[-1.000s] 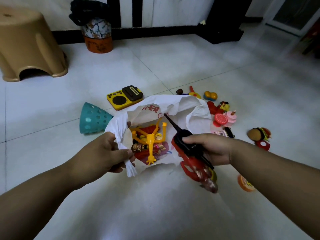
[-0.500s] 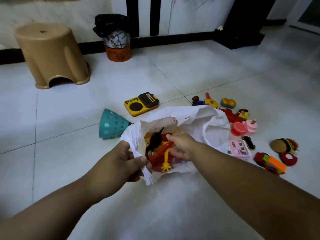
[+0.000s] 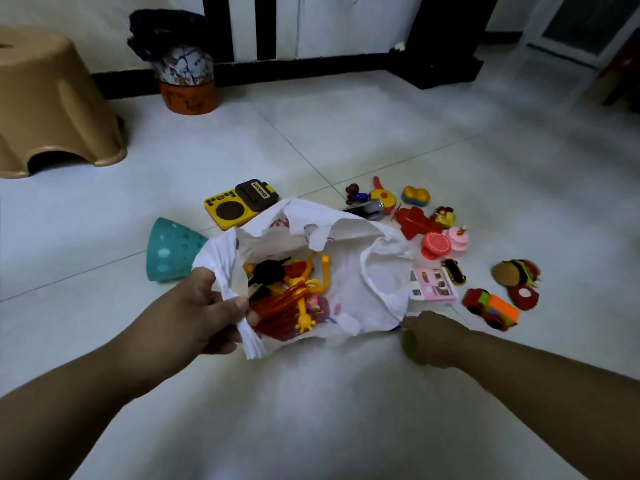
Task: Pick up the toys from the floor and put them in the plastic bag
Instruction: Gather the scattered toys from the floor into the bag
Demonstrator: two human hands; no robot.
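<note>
One white bag (image 3: 363, 289) lies open on the floor (image 3: 311, 410), holding a yellow figure (image 3: 304, 292) and a red-and-black toy (image 3: 270, 271). The left hand (image 3: 194, 313) grips its near-left rim. The right hand (image 3: 434, 336), at its near-right corner, curls over one blurred green toy (image 3: 410, 344). Right of the bag lie one truck (image 3: 491, 308), one burger (image 3: 516, 271) and about ten smaller toys (image 3: 457, 239). Left of the bag lie one radio (image 3: 235, 206) and one cone (image 3: 169, 252).
</note>
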